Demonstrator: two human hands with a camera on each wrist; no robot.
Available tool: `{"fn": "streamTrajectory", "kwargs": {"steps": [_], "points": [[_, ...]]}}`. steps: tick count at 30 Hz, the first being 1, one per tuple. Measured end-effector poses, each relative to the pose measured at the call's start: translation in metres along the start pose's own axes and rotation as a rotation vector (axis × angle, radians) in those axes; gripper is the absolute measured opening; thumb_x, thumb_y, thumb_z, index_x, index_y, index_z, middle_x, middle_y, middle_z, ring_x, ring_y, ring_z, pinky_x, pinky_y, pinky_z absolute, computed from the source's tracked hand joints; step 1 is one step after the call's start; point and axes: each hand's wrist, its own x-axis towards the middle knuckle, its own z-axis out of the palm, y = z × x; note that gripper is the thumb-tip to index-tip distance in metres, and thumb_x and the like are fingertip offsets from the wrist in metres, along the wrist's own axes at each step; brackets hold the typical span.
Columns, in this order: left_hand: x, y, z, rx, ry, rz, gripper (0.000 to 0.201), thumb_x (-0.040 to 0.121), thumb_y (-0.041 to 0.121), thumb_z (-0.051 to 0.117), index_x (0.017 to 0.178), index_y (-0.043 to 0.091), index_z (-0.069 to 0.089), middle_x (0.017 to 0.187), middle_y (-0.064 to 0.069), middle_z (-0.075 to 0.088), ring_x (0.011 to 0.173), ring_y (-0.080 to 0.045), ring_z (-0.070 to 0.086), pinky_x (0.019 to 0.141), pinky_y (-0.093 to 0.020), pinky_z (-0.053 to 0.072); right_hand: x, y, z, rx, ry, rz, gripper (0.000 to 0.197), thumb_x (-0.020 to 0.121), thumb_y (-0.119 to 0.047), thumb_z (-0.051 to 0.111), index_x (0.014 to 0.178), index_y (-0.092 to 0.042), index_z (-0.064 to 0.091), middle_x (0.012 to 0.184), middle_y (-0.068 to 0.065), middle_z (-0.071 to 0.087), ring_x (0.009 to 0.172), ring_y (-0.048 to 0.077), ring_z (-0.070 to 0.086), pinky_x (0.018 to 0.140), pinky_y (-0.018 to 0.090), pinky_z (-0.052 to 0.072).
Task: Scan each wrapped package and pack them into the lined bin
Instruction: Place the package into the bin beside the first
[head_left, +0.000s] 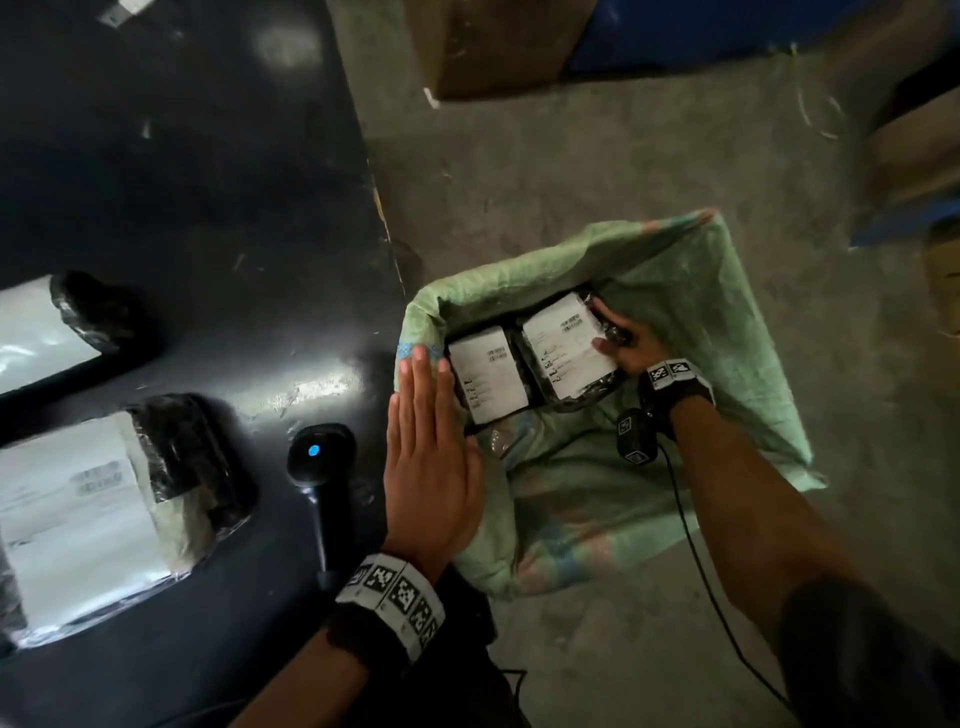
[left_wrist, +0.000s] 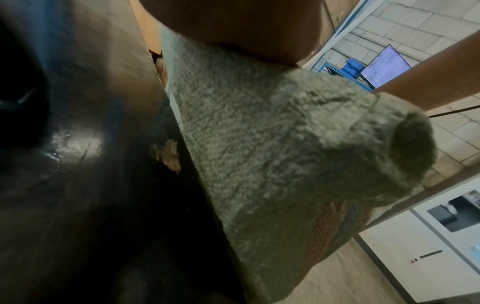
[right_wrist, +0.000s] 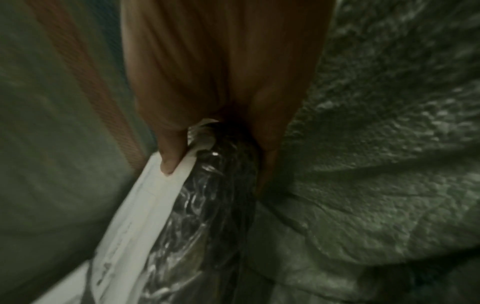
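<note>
Head view, right hand: the right hand (head_left: 626, 348) is reaching down inside the bin lined with green woven sacking (head_left: 727, 291), thumb lying on the white label and fingers curling round the far edge of a black shrink-wrapped package with a white printed label (head_left: 566, 353).
Head view, left hand: the left hand (head_left: 426, 457) is lying flat, fingers straight and pressed together, against the bin's near-left rim, holding nothing.
Head view, packed: a second black-wrapped labelled package (head_left: 485, 376) is sitting in the bin just left of the held one, edges touching or nearly so.
Head view, waiting: two more wrapped labelled packages (head_left: 104, 509) (head_left: 57, 327) are lying on the glossy black tabletop (head_left: 208, 182), well left of the left hand; a black handheld barcode scanner with a blue light (head_left: 319, 457) is resting just beside that hand.
Left wrist view: coarse, crinkled green weave of the liner (left_wrist: 259, 144) is draping over the bin's edge under the palm; fingers not showing.
Right wrist view: the thumb (right_wrist: 168, 152) is pinching the paper label against glossy, wrinkled film (right_wrist: 207, 195); sacking folds are crowding the right side.
Risk, slip: the film looks slick, so I judge the package could slide from the pinch and land tilted.
Risk, liner: loose sacking could bunch under the package or get dragged inward if the left hand lifts off the rim.
Risk, label: thumb pressure might crease or peel the paper.
</note>
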Motion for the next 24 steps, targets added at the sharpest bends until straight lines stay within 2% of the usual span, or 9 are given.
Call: {"fn": "streamTrajectory", "kwargs": {"steps": [2,6,10,11,14,16,18,21,24], "points": [[0.002,0.001,0.002,0.009,-0.012,-0.004,0.08,0.092,0.01,0.053,0.16,-0.002,0.012,0.17,-0.02,0.0,0.158,-0.033,-0.003,0.126,-0.055,0.017,0.004,0.012,-0.001,-0.01,-0.006,0.008,0.067,0.092,-0.011,0.063,0.146,-0.043,0.038,0.149,0.007,0.047,0.134,0.024,0.046,0.113,0.045,0.039],[-0.001,0.004,0.003,0.015,-0.038,-0.044,0.083,0.091,0.01,0.054,0.16,-0.001,0.01,0.17,-0.019,-0.002,0.158,-0.031,-0.005,0.127,-0.052,0.013,0.001,0.019,0.001,0.0,0.025,-0.022,0.066,0.093,-0.01,0.062,0.15,-0.029,0.036,0.148,0.004,0.046,0.135,0.015,0.04,0.116,0.036,0.033],[-0.001,0.004,0.002,-0.007,-0.04,-0.048,0.085,0.087,0.01,0.053,0.16,0.0,0.011,0.17,-0.018,-0.002,0.159,-0.031,-0.004,0.127,-0.053,0.014,0.003,0.026,0.008,0.137,0.113,-0.024,0.065,0.094,-0.004,0.06,0.151,-0.021,0.034,0.144,-0.002,0.044,0.132,0.011,0.04,0.109,0.02,0.032],[0.001,0.004,0.002,-0.013,-0.039,-0.048,0.086,0.086,0.01,0.053,0.16,0.0,0.012,0.17,-0.018,-0.002,0.159,-0.031,-0.004,0.127,-0.053,0.015,0.008,0.027,0.013,0.15,0.128,-0.022,0.066,0.094,-0.003,0.06,0.152,-0.02,0.033,0.145,-0.001,0.045,0.133,0.012,0.041,0.111,0.022,0.033],[0.004,0.005,0.003,-0.003,-0.046,-0.055,0.086,0.085,0.01,0.054,0.16,-0.002,0.013,0.17,-0.02,-0.001,0.158,-0.032,-0.004,0.127,-0.054,0.015,0.027,0.04,0.031,0.117,0.184,-0.034,0.067,0.092,0.0,0.06,0.151,-0.019,0.034,0.153,0.007,0.04,0.141,0.02,0.037,0.12,0.039,0.027],[0.006,0.003,0.003,0.003,-0.051,-0.054,0.085,0.085,0.009,0.054,0.159,-0.003,0.014,0.169,-0.02,0.0,0.158,-0.033,-0.003,0.127,-0.054,0.015,0.039,0.051,0.039,0.03,0.233,-0.022,0.068,0.092,0.001,0.057,0.152,-0.018,0.033,0.154,0.01,0.039,0.141,0.022,0.036,0.12,0.045,0.027],[0.004,0.002,0.002,0.011,-0.058,-0.034,0.087,0.083,0.009,0.055,0.159,-0.003,0.014,0.169,-0.021,0.0,0.158,-0.034,-0.003,0.127,-0.054,0.014,0.047,0.059,0.044,-0.193,0.264,-0.002,0.072,0.091,-0.001,0.054,0.155,-0.02,0.026,0.157,0.011,0.034,0.142,0.028,0.036,0.119,0.044,0.029],[-0.002,0.001,0.003,0.037,-0.075,-0.012,0.089,0.082,0.011,0.056,0.159,-0.002,0.014,0.169,-0.021,-0.001,0.158,-0.034,-0.004,0.127,-0.055,0.015,0.052,0.068,0.058,-0.648,0.248,0.092,0.077,0.093,-0.006,0.048,0.158,-0.017,0.007,0.164,0.014,0.012,0.147,0.037,0.023,0.119,0.043,0.022],[-0.004,-0.002,0.002,0.104,-0.066,-0.027,0.09,0.084,0.011,0.059,0.16,0.0,0.014,0.17,-0.02,-0.002,0.158,-0.032,-0.004,0.127,-0.054,0.016,0.059,0.057,0.071,-0.724,0.231,0.236,0.074,0.096,-0.014,0.038,0.158,-0.021,-0.002,0.162,0.023,0.008,0.145,0.045,0.02,0.117,0.051,0.021]]}}
